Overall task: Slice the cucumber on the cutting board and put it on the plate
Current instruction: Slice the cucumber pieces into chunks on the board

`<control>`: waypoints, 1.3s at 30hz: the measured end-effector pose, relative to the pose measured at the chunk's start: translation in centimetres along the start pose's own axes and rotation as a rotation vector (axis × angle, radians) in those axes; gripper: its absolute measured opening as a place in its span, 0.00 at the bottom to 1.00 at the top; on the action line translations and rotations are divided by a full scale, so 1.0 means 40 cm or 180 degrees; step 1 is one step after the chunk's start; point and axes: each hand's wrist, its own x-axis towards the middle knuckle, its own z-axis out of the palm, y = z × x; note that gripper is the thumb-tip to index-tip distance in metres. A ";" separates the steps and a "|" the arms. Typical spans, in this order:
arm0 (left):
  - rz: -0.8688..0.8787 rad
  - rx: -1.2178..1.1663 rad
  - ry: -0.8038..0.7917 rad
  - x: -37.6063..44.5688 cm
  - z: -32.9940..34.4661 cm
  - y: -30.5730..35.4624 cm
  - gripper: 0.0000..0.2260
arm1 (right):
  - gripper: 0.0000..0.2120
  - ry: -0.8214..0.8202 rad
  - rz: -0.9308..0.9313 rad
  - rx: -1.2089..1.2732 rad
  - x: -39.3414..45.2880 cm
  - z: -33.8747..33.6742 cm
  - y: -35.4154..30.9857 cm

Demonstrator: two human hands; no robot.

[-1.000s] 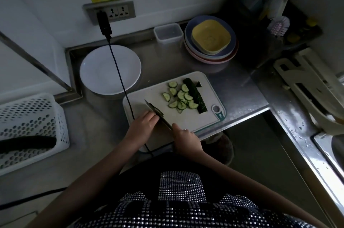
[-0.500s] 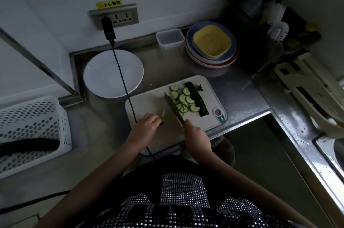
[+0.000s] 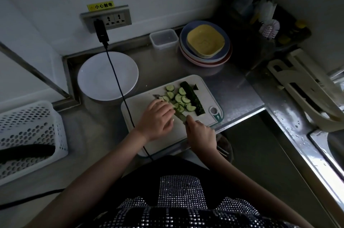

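A white cutting board [image 3: 138, 105] lies on the steel counter. On its far half sit several half-moon cucumber slices [image 3: 179, 97], an uncut dark cucumber half [image 3: 193, 100] and a small end piece [image 3: 195, 87]. My right hand [image 3: 202, 134] grips the handle of a knife [image 3: 181, 116]. Its blade runs up and left under the slices, and the tip shows near the board's far-left side. My left hand [image 3: 156, 117] lies over the blade, fingertips touching the nearest slices. The white plate [image 3: 93, 78] stands bare, left of and behind the board.
A black cable [image 3: 119, 86] runs from the wall socket across the plate and board. A clear tub [image 3: 163, 38] and stacked plates [image 3: 205, 43] stand behind. A white basket [image 3: 28, 134] holding a dark cucumber sits left. A sink [image 3: 331, 145] lies right.
The knife has slid from the board's middle into the pile of slices. My left hand has moved up and right from the board's near part onto the blade and slices.
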 end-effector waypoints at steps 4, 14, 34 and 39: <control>0.0044 -0.0105 -0.0079 0.014 -0.005 -0.007 0.15 | 0.11 -0.0031 0.0000 -0.0140 0.001 -0.007 0.006; -0.0801 -0.0178 -0.1926 0.083 0.003 -0.027 0.40 | 0.15 -0.0206 -0.0271 -0.0433 -0.011 -0.022 0.008; -0.0615 -0.0170 -0.1814 0.082 0.005 -0.052 0.35 | 0.13 0.0002 -0.0242 -0.0222 -0.016 0.003 0.038; -0.0705 -0.0248 -0.1306 0.065 0.003 -0.065 0.30 | 0.08 0.0032 -0.0129 -0.0082 -0.021 0.012 0.041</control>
